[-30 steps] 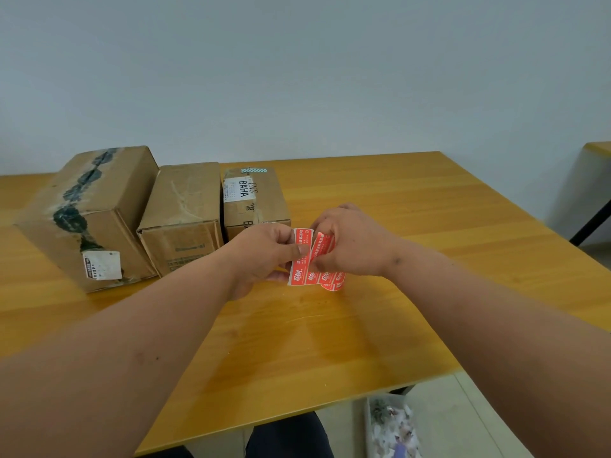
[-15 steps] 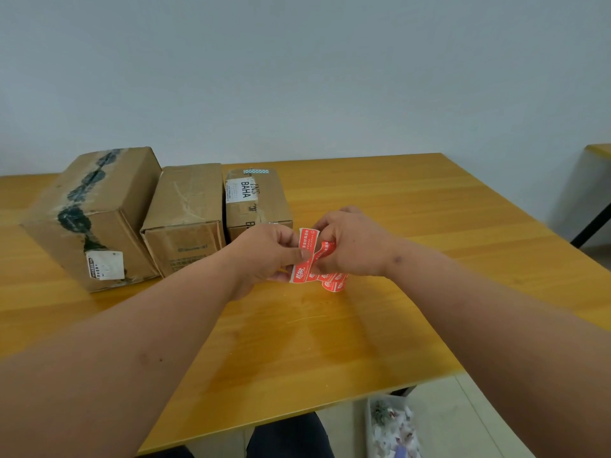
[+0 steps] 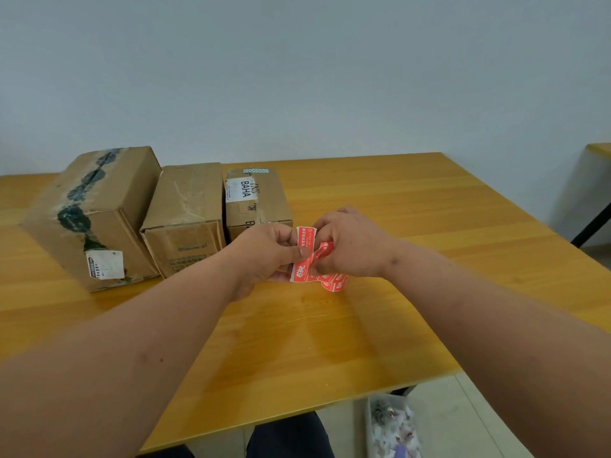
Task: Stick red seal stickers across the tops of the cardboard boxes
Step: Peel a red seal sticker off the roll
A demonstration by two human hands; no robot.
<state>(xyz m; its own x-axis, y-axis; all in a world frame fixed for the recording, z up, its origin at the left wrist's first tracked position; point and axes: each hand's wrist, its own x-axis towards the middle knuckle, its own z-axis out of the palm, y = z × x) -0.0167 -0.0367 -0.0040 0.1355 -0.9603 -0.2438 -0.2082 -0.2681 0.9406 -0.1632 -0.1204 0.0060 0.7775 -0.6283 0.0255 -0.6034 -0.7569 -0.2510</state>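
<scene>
We pinch red stickers (image 3: 305, 256) between left hand (image 3: 267, 256) and right hand (image 3: 352, 244), fingers clamped. Right box (image 3: 261, 201) label reads "BAHA".

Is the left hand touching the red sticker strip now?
Touching. In the head view, the left hand pinches the red sticker strip with its thumb on the front.

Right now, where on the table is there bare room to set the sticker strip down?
Bare wood lies right of the BAHA-labelled box out to the table's right edge, and along the near edge beneath both forearms. The left rear is crowded by three cardboard boxes. Both hands, left hand and right hand, hold the red sticker strip.
</scene>
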